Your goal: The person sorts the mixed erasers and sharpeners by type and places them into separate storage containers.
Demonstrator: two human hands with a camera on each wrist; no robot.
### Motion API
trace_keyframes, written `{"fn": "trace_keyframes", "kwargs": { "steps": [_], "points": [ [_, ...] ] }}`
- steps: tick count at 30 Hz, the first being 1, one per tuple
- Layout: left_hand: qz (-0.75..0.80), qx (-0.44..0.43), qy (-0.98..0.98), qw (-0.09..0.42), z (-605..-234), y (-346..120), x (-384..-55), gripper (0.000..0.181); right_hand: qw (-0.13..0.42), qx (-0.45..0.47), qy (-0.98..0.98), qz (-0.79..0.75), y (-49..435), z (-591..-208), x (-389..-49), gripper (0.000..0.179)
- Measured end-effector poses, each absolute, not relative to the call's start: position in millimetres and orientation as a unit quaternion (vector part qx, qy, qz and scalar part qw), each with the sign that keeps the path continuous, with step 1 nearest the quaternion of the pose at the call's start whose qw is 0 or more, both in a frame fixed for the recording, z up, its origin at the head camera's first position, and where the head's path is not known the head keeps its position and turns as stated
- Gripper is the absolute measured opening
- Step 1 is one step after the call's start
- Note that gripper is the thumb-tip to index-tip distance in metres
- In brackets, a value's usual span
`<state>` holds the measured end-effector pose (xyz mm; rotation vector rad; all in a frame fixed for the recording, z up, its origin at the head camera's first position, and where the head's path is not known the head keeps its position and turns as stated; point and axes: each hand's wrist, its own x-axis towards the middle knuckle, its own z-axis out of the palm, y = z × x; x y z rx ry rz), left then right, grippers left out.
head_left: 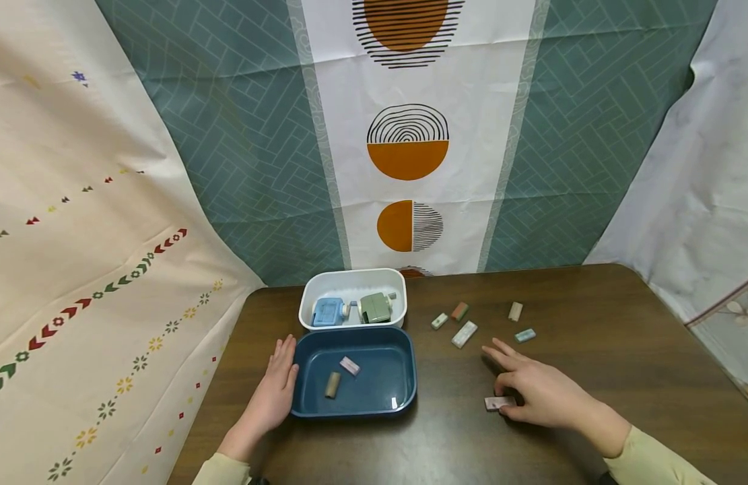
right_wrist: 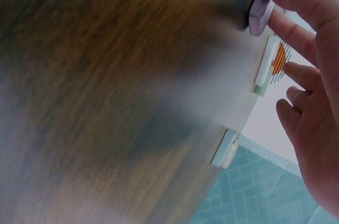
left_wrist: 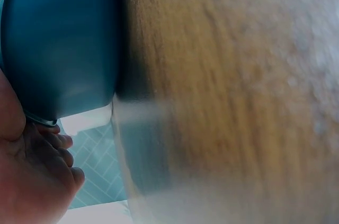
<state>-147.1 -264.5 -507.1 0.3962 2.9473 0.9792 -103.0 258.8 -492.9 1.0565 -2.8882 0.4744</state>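
My right hand (head_left: 546,391) pinches a small pale pink block (head_left: 495,403) between thumb and index finger, low over the table on the right; its other fingers are spread. In the right wrist view, the thumb and index finger lie at the sides of the same pink block (right_wrist: 260,9). My left hand (head_left: 275,384) rests against the left wall of a dark blue tray (head_left: 380,406), fingers straight. Inside that tray lie a pale pink block (head_left: 349,366) and a tan block (head_left: 332,384).
Behind the blue tray stands a white tub (head_left: 353,276) holding a blue bottle (head_left: 328,312) and a green bottle (head_left: 375,308). On the table beyond my right hand lie a white block (head_left: 464,334), an orange-brown block (head_left: 460,311), a light blue block (head_left: 525,335) and a beige block (head_left: 516,311).
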Motion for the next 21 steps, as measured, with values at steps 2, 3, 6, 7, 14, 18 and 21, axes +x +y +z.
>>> {"fn": "trace_keyframes", "kwargs": {
  "steps": [2,3,6,7,14,18,21],
  "points": [
    [0.313,0.128,0.941,0.004,-506.7,-264.4,-147.2,0.057,0.018,0.333,-0.93,0.153,258.3,-493.9,-103.7,0.025],
    [0.313,0.128,0.941,0.003,-506.7,-264.4,-147.1,0.057,0.017,0.328,-0.932,0.154,257.8,-494.5,-104.1,0.026],
    [0.313,0.129,0.941,0.002,-506.5,-264.3,-146.6,0.057,0.009,0.318,-0.934,0.166,255.5,-497.3,-104.7,0.03],
    [0.313,0.129,0.941,0.002,-506.6,-264.3,-146.5,0.057,0.007,0.316,-0.933,0.169,254.5,-498.0,-105.0,0.031],
    [0.318,0.132,0.939,-0.001,-507.2,-263.6,-146.1,0.057,0.011,0.326,-0.932,0.161,248.2,-496.3,-108.1,0.032],
    [0.319,0.132,0.939,-0.004,-507.3,-263.6,-146.3,0.057,0.025,0.335,-0.93,0.15,246.5,-494.7,-109.9,0.033],
    [0.318,0.132,0.939,-0.003,-507.3,-263.9,-146.5,0.057,0.023,0.335,-0.93,0.151,246.2,-493.1,-109.9,0.033]
  ]
}}
